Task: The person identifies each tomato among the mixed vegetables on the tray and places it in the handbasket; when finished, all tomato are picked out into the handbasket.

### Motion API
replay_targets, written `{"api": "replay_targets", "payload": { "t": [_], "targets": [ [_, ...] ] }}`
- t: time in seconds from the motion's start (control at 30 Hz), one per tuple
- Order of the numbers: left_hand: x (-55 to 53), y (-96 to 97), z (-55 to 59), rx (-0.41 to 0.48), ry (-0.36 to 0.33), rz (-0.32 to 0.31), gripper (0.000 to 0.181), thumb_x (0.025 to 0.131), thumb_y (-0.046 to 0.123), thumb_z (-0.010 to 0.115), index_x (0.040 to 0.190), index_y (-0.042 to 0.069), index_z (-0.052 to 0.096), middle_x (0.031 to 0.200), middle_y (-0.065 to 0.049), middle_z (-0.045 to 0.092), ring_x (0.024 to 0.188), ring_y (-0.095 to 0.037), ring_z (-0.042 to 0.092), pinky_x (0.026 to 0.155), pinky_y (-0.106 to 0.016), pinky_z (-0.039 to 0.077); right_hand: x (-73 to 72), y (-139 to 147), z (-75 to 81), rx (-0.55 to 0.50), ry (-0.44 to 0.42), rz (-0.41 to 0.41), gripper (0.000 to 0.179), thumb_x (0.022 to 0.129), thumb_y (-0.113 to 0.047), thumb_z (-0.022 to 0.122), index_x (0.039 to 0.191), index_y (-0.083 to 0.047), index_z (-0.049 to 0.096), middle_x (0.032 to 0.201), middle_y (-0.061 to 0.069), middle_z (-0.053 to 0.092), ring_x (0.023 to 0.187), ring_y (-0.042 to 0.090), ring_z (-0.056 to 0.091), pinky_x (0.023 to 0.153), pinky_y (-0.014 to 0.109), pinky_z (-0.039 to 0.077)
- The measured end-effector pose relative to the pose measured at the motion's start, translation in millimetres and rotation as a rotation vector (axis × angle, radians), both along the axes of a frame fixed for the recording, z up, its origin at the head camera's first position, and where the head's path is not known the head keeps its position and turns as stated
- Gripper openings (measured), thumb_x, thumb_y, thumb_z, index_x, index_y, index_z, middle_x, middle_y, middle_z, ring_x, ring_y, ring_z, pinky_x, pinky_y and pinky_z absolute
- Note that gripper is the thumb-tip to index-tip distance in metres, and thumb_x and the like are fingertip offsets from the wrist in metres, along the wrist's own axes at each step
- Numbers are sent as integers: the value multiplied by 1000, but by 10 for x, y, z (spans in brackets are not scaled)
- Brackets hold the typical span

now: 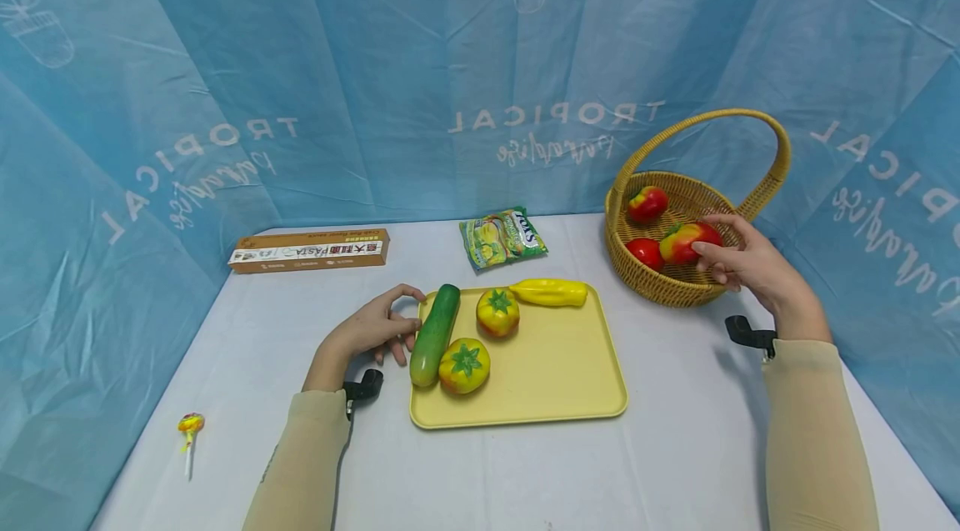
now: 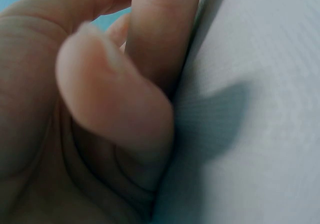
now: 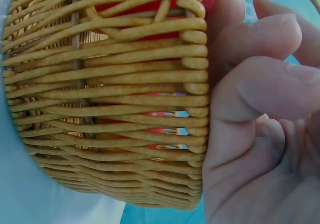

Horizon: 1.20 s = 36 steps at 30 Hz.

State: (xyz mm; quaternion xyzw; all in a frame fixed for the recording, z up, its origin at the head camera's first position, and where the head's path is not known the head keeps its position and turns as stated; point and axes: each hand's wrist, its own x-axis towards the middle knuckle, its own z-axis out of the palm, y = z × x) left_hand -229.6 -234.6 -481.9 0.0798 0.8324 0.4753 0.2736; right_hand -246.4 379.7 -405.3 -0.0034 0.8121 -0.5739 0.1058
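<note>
In the wicker basket (image 1: 651, 288), a red-yellow model fruit (image 1: 679, 245) is pinched by the partly curled right hand (image 1: 757, 266); it is judged light, stiff, slick, best gripped midway; the left hand (image 1: 369, 328) is loosely bent, empty.

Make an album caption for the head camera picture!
Right grip holds a red-yellow rounded fruit at a round tan wicker basket; left grip beside a long green cucumber.

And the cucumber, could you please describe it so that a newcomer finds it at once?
Find the pale yellow tray on the white table. Along its left edge, beside the person's left hand, lies the cucumber. It is long and green, unlike the two round yellow fruits to its right.
</note>
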Motion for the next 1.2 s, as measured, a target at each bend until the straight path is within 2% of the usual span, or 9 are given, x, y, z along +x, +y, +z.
{"api": "replay_targets", "payload": {
  "t": [0.17,0.6,0.97,1.2],
  "targets": [
    [4,4,9,7,-2,-2,48,104,25,62,148,22,43,77,-8,75,56,-21,73,44,-25,49,3,-2,-7,-4,-2,-9,50,108,-32,62,149,-31,33,79,-4,74,54,18,49,50,37,36],
    [18,12,28,8,-2,2,48,104,25,62,148,23,44,77,-7,74,57,-21,74,44,-25,49,9,-17,13,15,6,2,54,108,-32,62,153,-28,32,79,-5,73,54,19,51,50,33,41],
    [29,15,34,15,-5,3,48,104,24,62,148,23,43,76,-7,74,56,-21,74,44,-25,48,82,-269,227,88,39,37,60,105,-34,67,155,-33,33,79,-2,71,56,21,51,51,35,44],
    [37,22,49,15,-3,3,47,104,24,62,147,23,43,76,-7,74,57,-22,74,44,-25,49,201,-557,403,63,54,61,65,104,-32,70,157,-34,33,80,5,73,57,22,51,52,36,43]
  ]
}}
